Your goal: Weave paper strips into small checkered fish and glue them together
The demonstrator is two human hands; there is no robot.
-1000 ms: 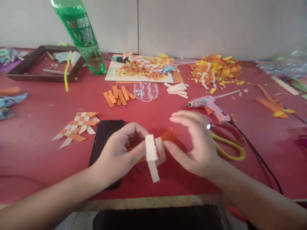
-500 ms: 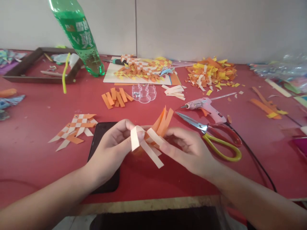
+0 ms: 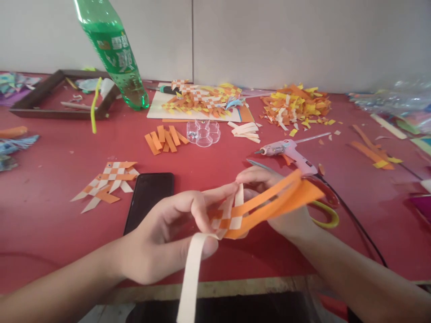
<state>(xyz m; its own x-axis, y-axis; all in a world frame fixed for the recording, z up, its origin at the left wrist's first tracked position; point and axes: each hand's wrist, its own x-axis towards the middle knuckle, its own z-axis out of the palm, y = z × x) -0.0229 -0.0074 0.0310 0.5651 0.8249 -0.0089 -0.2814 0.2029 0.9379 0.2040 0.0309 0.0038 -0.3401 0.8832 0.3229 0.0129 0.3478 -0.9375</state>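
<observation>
Between my hands is a partly woven piece of orange and cream paper strips [image 3: 232, 220], checkered at its middle, with long orange ends pointing right. My left hand [image 3: 161, 237] pinches its left side between thumb and fingers, and one long cream strip [image 3: 190, 278] hangs down from there past the table edge. My right hand [image 3: 286, 220] is behind the orange ends, its fingertips closed on the tip of an upright cream strip [image 3: 239, 199]. Part of that hand is hidden by the paper. Two finished woven paper fish [image 3: 109, 181] lie on the table to the left.
A phone [image 3: 148, 197] lies beside my left hand. Scissors [image 3: 328, 215] and a pink glue gun [image 3: 289, 152] are at right. Orange strips [image 3: 164, 139], cream strips [image 3: 245, 131], a clear compartment box [image 3: 204, 133], a scrap pile [image 3: 296, 107], and a green bottle [image 3: 114, 58] stand farther back.
The woven piece has turned, so its orange ends now point right and a long cream strip hangs down. My right hand has shifted to the upright strip's tip, covering part of the scissors.
</observation>
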